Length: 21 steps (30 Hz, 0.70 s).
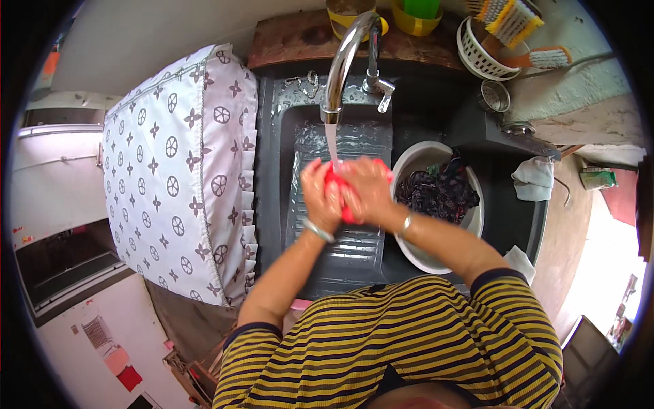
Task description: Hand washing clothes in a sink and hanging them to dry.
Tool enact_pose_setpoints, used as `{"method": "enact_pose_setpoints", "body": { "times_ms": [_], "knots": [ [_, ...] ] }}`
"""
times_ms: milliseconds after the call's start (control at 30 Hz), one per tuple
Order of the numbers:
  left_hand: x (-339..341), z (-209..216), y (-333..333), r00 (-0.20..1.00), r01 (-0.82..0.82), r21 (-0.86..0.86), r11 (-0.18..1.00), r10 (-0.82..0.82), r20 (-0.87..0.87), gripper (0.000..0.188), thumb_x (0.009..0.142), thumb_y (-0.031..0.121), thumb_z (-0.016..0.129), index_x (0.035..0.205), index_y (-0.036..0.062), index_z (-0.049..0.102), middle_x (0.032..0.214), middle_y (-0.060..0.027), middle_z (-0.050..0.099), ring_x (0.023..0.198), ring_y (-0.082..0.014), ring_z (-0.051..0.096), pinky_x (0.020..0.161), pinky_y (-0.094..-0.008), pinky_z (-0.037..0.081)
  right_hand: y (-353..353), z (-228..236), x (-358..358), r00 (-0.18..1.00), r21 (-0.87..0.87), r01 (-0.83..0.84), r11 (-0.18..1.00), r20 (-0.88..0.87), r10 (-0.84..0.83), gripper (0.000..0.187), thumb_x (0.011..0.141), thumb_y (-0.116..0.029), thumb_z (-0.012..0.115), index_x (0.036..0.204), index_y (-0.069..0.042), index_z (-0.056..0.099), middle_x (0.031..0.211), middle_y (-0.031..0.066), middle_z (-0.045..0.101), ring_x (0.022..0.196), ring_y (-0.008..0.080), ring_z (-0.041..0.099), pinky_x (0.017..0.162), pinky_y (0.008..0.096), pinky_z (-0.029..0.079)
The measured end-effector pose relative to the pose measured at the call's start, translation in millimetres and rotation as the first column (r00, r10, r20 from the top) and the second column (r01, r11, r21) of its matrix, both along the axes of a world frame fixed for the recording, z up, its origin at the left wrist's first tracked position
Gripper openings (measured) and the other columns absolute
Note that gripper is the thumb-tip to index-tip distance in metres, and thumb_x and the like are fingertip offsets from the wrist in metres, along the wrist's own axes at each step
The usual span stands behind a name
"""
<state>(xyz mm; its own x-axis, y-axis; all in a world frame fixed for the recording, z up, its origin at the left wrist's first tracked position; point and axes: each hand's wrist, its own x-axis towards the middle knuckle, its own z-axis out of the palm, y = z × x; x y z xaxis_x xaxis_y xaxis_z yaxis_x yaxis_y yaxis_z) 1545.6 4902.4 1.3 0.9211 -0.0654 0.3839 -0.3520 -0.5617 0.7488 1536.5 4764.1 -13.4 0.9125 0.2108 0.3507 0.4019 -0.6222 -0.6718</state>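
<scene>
Water runs from the chrome faucet point(345, 65) onto a bunched red cloth point(349, 215) between my hands. My left hand point(319, 194) is closed around the cloth's left side. From the right, my right hand point(368, 191) presses over the same cloth, its fingers curled and partly smeared by motion. Both are held over the ribbed washboard surface point(354, 245) of the dark grey sink, where water is pooled. Part of the cloth is hidden under my fingers. To the right of my right hand stands a white basin point(477, 235) with dark, patterned wet clothes point(436, 194) in it.
A white patterned fabric cover point(160, 177) stands along the left side. Behind the faucet, a brown ledge point(286, 41) bears yellow containers. At the back right is a white basket point(477, 58) with brushes point(514, 24). A pale cloth point(533, 178) hangs over the sink's right edge.
</scene>
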Motion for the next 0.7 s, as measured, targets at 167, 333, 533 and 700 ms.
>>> {"method": "enact_pose_setpoints", "body": {
  "times_ms": [167,333,533,700],
  "knots": [
    [-46.5,-18.6,-14.3,0.992,-0.114,0.186,0.976,0.122,-0.032,0.034,0.083,0.025,0.043,0.104,0.0025,0.057,0.105,-0.0155,0.054,0.103,-0.0346,0.047,0.095,-0.0478,0.028,5.2,5.1,-35.0,0.997,0.052,0.011,0.999,0.073,-0.015,0.026,0.074,-0.019,0.060,0.096,-0.007,0.058,0.100,0.0134,0.057,0.096,0.0350,0.051,0.084,0.0476,0.038],
    [-4.4,-20.1,-13.5,0.990,-0.051,0.274,0.960,0.085,-0.111,0.023,0.081,0.021,0.043,0.085,0.0043,0.058,0.086,-0.0145,0.056,0.085,-0.0345,0.050,0.076,-0.0463,0.036,2.2,-14.5,7.3,0.993,-0.028,-0.014,1.000,0.121,0.018,0.026,0.073,-0.019,0.058,0.095,-0.005,0.057,0.095,0.0127,0.056,0.089,0.0330,0.052,0.080,0.0450,0.039],
    [31.3,-21.9,-8.1,0.977,0.012,0.335,0.942,0.060,-0.203,0.024,0.081,0.020,0.042,0.071,0.0038,0.057,0.077,-0.0157,0.058,0.078,-0.0371,0.055,0.069,-0.0483,0.041,3.0,-26.1,37.2,0.994,-0.141,0.013,0.990,0.109,0.003,0.020,0.072,-0.024,0.058,0.086,-0.010,0.057,0.084,0.0114,0.054,0.081,0.0301,0.052,0.071,0.0425,0.039],
    [57.5,-8.4,-8.6,0.879,0.110,0.478,0.872,0.139,-0.457,0.036,0.088,0.025,0.036,0.075,0.0033,0.061,0.085,-0.0195,0.063,0.084,-0.0389,0.058,0.077,-0.0498,0.042,7.7,-13.9,59.9,0.978,-0.234,0.002,0.972,-0.202,-0.050,0.025,0.083,-0.029,0.048,0.082,-0.008,0.062,0.077,0.0162,0.061,0.074,0.0369,0.059,0.067,0.0475,0.046]
  ]
}}
